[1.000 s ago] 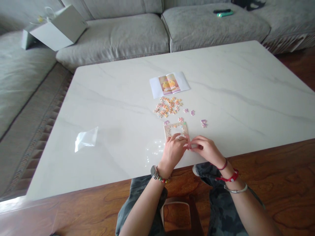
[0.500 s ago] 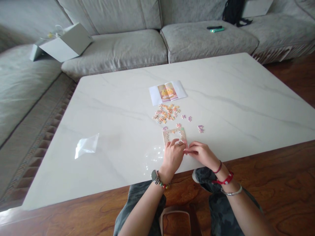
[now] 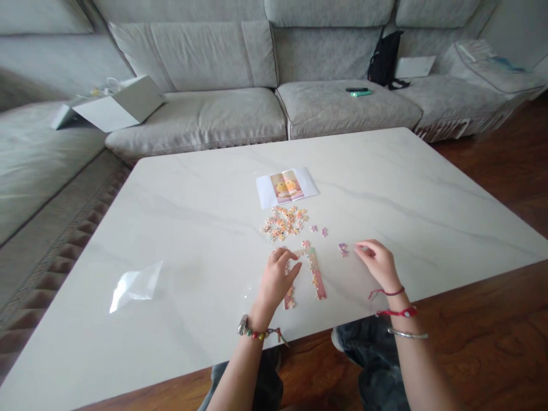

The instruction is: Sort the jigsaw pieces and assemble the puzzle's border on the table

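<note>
A partly joined jigsaw border (image 3: 317, 277) lies on the table, with a pink and cream right strip and a green corner. My left hand (image 3: 276, 279) rests over its left side, thumb and fingers apart, hiding part of that strip. My right hand (image 3: 379, 264) is off to the right with fingers stretched leftward, nothing visible in them. Just left of its fingertips lie joined purple puzzle pieces (image 3: 343, 249). A pink piece (image 3: 305, 244) sits by the border's top edge. Beyond it is a pile of loose puzzle pieces (image 3: 285, 221).
A folded sheet with a picture of two yellow figures (image 3: 287, 186) lies behind the pile. Two small purple pieces (image 3: 319, 230) are right of it. A clear plastic bag (image 3: 136, 287) lies at the left on the white table (image 3: 192, 228). A grey sofa (image 3: 222, 117) stands behind.
My right hand has left the border's lower right and moved right, toward the purple pieces. My left hand has shifted left, uncovering the right strip. The view has tilted up.
</note>
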Demonstrator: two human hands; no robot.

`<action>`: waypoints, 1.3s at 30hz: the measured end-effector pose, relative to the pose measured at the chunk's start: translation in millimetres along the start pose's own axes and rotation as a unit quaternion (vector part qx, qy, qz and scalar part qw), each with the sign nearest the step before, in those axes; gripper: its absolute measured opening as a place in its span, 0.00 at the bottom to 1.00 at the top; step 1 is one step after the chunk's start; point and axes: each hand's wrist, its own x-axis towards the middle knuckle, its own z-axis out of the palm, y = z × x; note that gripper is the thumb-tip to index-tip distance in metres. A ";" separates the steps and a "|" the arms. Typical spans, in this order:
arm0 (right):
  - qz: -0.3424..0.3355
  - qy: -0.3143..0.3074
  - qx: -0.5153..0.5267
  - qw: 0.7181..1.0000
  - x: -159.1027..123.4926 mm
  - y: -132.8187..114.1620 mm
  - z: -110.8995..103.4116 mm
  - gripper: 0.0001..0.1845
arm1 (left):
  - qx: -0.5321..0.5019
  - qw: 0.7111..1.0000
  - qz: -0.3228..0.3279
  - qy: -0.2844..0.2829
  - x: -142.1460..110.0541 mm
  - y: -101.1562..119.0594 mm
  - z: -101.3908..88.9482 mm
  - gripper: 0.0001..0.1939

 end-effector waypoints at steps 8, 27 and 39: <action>-0.055 -0.116 -0.038 0.991 5.3 1.0 11.2 0.08 | 0.063 0.995 -0.056 0.057 6.0 -35.3 -20.9 0.05; -0.052 -0.160 -0.076 0.983 29.9 12.0 13.4 0.08 | 0.097 0.993 -0.064 -0.016 11.0 -55.5 -19.7 0.10; -0.068 -0.122 -0.134 0.981 30.0 -1.7 18.9 0.06 | 0.091 0.993 -0.075 -0.019 16.4 -48.4 -2.6 0.10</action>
